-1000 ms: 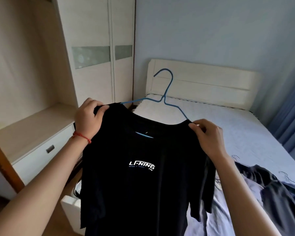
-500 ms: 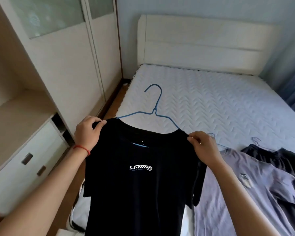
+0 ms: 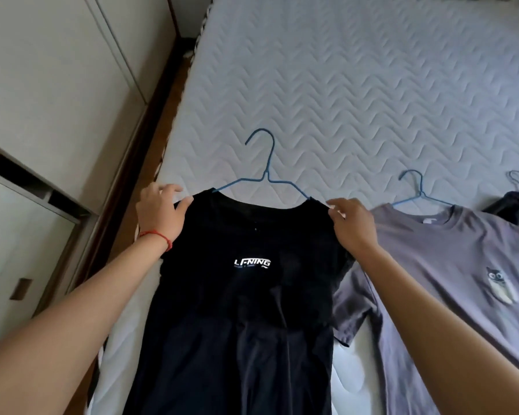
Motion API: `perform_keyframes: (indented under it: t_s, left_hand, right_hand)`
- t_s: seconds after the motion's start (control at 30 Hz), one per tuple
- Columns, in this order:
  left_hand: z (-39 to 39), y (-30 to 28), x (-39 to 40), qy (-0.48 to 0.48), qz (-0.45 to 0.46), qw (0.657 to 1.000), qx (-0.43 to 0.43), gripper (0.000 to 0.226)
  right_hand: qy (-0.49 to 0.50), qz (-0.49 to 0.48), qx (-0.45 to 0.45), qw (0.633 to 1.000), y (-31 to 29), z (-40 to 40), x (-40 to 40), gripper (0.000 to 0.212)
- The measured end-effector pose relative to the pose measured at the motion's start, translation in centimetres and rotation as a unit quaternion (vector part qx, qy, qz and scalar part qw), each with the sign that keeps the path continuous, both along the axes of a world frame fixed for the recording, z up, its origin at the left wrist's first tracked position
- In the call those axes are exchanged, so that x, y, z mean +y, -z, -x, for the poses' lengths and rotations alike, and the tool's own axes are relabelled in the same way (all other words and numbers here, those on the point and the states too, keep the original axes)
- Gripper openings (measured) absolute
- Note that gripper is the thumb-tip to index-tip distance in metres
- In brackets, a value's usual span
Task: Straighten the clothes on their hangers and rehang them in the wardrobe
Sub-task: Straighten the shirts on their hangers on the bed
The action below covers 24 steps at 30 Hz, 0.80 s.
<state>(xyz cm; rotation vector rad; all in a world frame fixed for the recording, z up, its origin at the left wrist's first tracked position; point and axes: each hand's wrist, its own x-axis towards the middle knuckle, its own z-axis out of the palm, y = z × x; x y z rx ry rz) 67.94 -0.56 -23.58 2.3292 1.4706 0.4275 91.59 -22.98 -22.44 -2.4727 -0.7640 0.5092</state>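
Straightening step: left hand [image 3: 159,212] and right hand [image 3: 352,224] each pinch a shoulder of the black T-shirt [image 3: 240,295] on its blue hanger [image 3: 265,178] over the bed [image 3: 342,85]; next, level the shoulders, then take the hook.

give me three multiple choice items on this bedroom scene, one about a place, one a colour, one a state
1. Where does the grey owl T-shirt lie relative to the black T-shirt?
A. to its right on the mattress
B. under it
C. in the wardrobe

2. What colour is the hanger in the black T-shirt?
A. white
B. blue
C. red

3. What are the hands doing?
A. hanging idle
B. gripping the hanger hook
C. holding the black T-shirt's shoulders

Answers:
1 A, the grey shirt lies on the bed right of the black one.
2 B, its wire is blue.
3 C, the left hand and right hand each pinch a shoulder.
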Motion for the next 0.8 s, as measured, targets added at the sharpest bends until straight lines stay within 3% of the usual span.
perform_keyframes:
  t_s: [0.17, 0.4, 0.57, 0.7, 0.8]
  left_hand:
    - [-0.3, 8.1, -4.6, 0.051, 0.073, 0.994, 0.071, 0.038]
    - [-0.2, 16.7, -13.4, 0.13, 0.179, 0.959, 0.18, 0.057]
    - [-1.1, 20.4, -15.6, 0.126, 0.224, 0.934, 0.249, 0.077]
    - [-1.3, 21.3, -15.8, 0.116, 0.242, 0.926, 0.266, 0.08]
    - [-1.2, 21.4, -15.7, 0.123, 0.256, 0.921, 0.267, 0.078]
  right_hand:
    - [0.092, 0.0, 0.103, 0.99, 7.8, -1.4, -1.4, 0.038]
    - [0.204, 0.009, 0.12, 0.972, 14.4, -3.1, -8.0, 0.038]
    - [0.124, 0.034, 0.128, 0.983, 17.3, -4.3, -7.9, 0.045]
    - [0.085, 0.026, 0.132, 0.987, 18.2, -5.0, -6.4, 0.052]
    - [0.051, 0.02, 0.178, 0.983, 18.1, -4.6, -5.3, 0.042]
